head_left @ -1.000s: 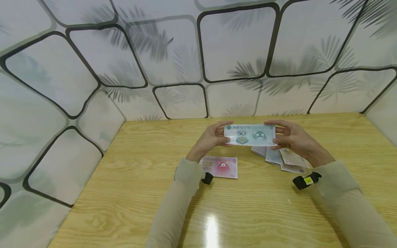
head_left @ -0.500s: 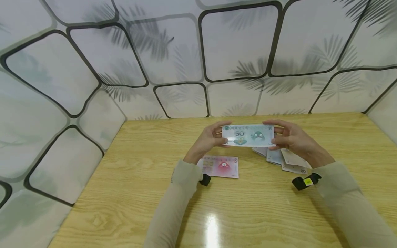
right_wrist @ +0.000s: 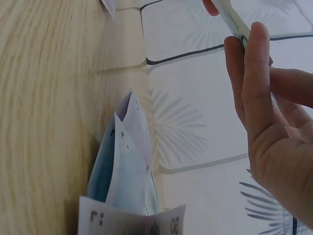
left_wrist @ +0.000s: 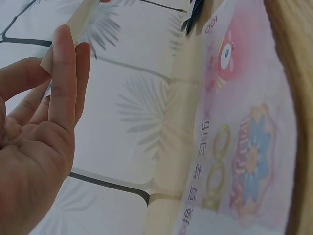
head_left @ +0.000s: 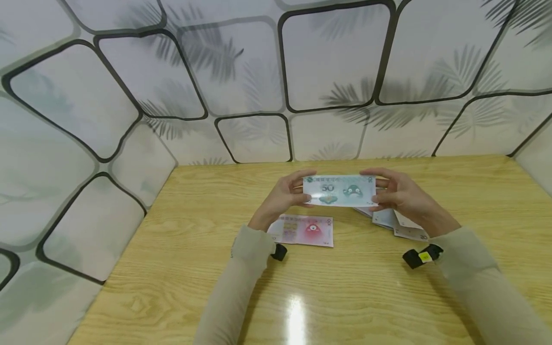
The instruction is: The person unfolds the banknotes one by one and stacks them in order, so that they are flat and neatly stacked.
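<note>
A green-and-white play banknote (head_left: 339, 190) marked 50 is held up flat above the table, its printed face toward the head camera. My left hand (head_left: 282, 194) pinches its left end between thumb and fingers. At the right end, my right hand (head_left: 396, 191) pinches it the same way. Both wrist views show the note nearly edge-on, in the left hand (left_wrist: 49, 107) and the right hand (right_wrist: 274, 107). A pink banknote (head_left: 308, 231) marked 100 lies on the table below the left hand, partly hidden by the left wrist.
Several overlapping banknotes (head_left: 385, 219) lie under the right hand; in the right wrist view these folded notes (right_wrist: 122, 152) stand up from the wood. The wooden table (head_left: 172, 268) meets a patterned wall (head_left: 250, 91) at the back. A black strap (head_left: 414, 258) sits at the right wrist.
Both hands have shifted slightly left with the 50 banknote between them. More of the pink banknote shows beside the left wrist.
</note>
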`<state>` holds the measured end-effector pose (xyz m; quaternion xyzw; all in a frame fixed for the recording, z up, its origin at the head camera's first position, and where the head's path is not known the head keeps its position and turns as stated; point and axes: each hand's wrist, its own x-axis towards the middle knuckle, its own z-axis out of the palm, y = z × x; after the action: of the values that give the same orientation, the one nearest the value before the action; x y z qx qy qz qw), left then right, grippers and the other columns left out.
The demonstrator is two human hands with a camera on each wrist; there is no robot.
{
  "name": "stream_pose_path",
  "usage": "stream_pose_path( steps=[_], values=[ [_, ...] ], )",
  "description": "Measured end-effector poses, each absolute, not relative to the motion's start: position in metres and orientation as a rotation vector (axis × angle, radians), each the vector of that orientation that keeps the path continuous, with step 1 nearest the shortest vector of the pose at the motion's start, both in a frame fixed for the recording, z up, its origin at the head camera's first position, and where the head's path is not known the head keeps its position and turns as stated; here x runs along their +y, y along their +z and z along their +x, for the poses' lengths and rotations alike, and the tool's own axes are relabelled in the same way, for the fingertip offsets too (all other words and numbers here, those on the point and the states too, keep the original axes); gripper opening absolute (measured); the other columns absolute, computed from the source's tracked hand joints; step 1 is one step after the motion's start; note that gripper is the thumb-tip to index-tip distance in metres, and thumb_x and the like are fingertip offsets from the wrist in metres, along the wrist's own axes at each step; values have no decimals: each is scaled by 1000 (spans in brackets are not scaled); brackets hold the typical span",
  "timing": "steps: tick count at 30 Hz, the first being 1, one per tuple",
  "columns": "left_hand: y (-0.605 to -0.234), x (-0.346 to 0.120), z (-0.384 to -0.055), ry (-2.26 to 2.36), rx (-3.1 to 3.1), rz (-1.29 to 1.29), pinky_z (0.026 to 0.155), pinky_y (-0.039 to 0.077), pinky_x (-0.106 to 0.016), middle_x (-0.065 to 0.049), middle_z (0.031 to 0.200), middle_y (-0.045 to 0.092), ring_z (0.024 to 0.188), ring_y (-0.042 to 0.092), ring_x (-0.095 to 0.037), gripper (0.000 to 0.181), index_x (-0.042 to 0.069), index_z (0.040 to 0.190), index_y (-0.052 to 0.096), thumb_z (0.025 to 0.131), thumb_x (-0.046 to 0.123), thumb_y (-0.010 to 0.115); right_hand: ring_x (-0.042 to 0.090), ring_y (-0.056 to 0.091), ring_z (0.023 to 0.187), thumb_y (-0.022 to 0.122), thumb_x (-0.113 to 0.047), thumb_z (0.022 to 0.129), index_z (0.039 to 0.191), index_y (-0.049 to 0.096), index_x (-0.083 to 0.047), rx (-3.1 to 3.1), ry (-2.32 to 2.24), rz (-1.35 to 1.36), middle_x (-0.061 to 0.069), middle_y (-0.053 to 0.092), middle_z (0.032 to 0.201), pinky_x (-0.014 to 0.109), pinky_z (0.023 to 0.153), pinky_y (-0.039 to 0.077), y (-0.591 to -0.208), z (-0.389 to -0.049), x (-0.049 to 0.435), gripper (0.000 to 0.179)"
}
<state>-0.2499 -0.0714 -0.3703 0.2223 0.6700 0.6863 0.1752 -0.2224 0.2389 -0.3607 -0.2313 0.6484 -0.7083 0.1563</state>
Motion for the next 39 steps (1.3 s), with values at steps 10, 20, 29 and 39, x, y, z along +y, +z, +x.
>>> stream_pose_path(
  steps=[10, 20, 29, 39],
  values=[
    [-369, -82, -244, 1934, 1931, 619, 91, 53, -63, -18, 155, 40, 97, 60, -23, 61, 3, 151, 45, 94, -18, 54, 23, 68, 99, 57, 17, 94, 134, 61, -23, 1887, -2034, -596, 8, 66, 120, 37, 72, 63, -361, -218, 227, 57],
    [-368, -94, -240, 1898, 1988, 592, 83, 61, -43, -22, 141, 52, 102, 64, -27, 63, 2, 152, 43, 93, -17, 55, 24, 68, 103, 57, 15, 94, 139, 54, -15, 1931, -1992, -491, 7, 64, 123, 37, 75, 63, -361, -214, 215, 55],
    [-370, -106, -237, 1881, 1997, 609, 83, 61, -42, -27, 138, 53, 102, 65, -25, 62, -3, 152, 39, 94, -17, 54, 23, 68, 98, 56, 13, 96, 137, 56, -18, 1890, -1988, -539, 9, 66, 122, 40, 77, 62, -362, -211, 205, 51],
    [-370, -120, -232, 1847, 2050, 592, 76, 62, -39, -21, 148, 47, 82, 64, -15, 57, 1, 151, 43, 97, -11, 54, 22, 67, 92, 57, 10, 97, 145, 46, 0, 1967, -1900, -594, 21, 59, 129, 44, 77, 62, -363, -210, 197, 50]
  ],
)
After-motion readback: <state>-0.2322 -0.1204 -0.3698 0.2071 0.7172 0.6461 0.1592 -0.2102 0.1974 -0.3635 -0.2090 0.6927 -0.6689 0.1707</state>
